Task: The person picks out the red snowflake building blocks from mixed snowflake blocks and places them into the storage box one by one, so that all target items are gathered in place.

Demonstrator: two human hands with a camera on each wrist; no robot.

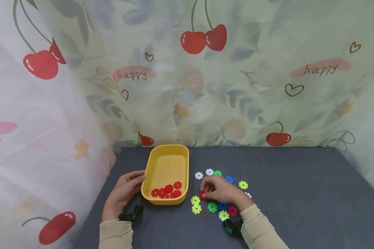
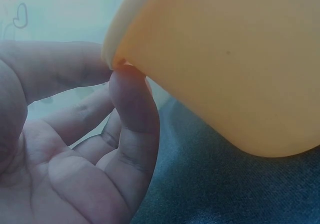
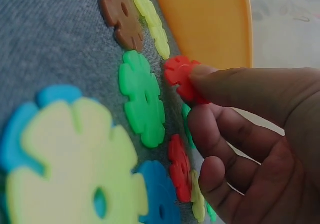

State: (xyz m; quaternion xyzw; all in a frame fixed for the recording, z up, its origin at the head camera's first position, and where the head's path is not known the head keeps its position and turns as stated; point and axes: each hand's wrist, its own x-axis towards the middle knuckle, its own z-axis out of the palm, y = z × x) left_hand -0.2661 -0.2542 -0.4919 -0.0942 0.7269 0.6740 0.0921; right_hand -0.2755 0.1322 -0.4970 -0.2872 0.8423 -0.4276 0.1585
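My left hand pinches the left rim of a yellow plastic tray between thumb and fingers; the left wrist view shows the fingertips right at the rim. Several red snowflake discs lie in the near end of the tray. To the right of the tray, my right hand pinches a red snowflake disc between thumb and fingers, just above the loose discs. Below the hand are a green disc and a brown disc; another red disc lies behind.
Yellow-green discs, white discs, a blue disc and a crimson disc lie spread around the right hand on the dark tabletop. A printed curtain hangs behind and at the sides.
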